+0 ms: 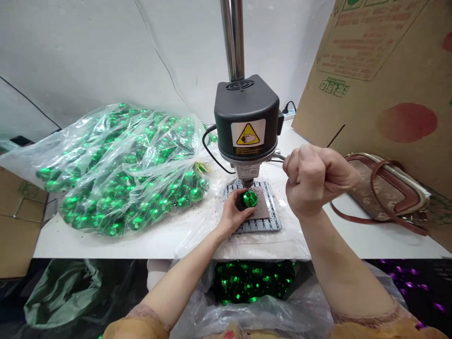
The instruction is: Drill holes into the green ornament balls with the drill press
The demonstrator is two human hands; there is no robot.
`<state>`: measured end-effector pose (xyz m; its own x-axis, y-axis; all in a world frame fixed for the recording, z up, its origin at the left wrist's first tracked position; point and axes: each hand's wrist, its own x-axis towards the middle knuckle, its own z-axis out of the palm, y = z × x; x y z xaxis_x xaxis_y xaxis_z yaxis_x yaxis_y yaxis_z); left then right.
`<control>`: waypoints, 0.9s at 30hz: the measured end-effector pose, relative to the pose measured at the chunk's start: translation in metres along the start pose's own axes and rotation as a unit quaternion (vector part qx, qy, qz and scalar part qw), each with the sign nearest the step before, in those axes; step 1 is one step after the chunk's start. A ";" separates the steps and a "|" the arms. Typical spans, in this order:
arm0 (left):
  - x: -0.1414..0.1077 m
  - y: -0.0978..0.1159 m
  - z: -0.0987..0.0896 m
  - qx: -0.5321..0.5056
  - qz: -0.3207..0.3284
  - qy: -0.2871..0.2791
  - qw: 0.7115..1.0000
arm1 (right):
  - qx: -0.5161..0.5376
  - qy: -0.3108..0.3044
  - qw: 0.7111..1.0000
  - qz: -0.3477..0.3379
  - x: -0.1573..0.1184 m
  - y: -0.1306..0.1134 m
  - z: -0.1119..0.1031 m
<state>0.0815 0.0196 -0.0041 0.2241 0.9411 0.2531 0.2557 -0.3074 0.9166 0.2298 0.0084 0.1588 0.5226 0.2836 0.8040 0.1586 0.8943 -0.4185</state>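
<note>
My left hand (235, 212) is closed around a shiny green faceted ball (250, 198), keeping it on the slotted metal base (273, 214) of a small bench drill press (247, 113). Directly above the ball is the drill chuck (247, 182); the bit's tip is too small to make out clearly. To the right of the motor housing, my right hand (314, 176) makes a fist around the drill press lever (280, 157). Most of that lever is hidden inside my fingers.
On the left, a large clear plastic bag (134, 174) bulges with green balls. More green balls (254, 282) lie in an open bag below the table edge. A brown handbag (388, 188) and a tall cardboard box (381, 84) stand at right. Dark shavings surround the base.
</note>
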 end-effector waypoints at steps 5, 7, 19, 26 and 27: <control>0.000 0.001 0.000 -0.007 0.005 0.006 1.000 | 0.012 0.012 1.000 -0.022 -0.008 0.006 -0.006; 0.000 0.001 0.000 -0.007 0.006 0.004 1.000 | 0.007 0.012 0.999 -0.031 -0.008 0.006 -0.007; 0.001 -0.001 0.000 -0.014 0.010 0.000 1.000 | 0.033 -0.012 0.994 -0.103 -0.021 0.017 -0.015; 0.000 0.000 0.000 -0.017 0.000 0.003 1.000 | 0.006 -0.022 0.993 -0.117 -0.026 0.023 -0.022; 0.000 0.001 0.001 -0.021 0.001 0.002 1.000 | 0.009 -0.029 0.992 -0.120 -0.028 0.024 -0.023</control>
<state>0.0823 0.0194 -0.0039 0.2203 0.9412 0.2561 0.2150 -0.3030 0.9284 0.2383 0.0137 0.1163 0.4220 0.0808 0.9030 0.2581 0.9441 -0.2051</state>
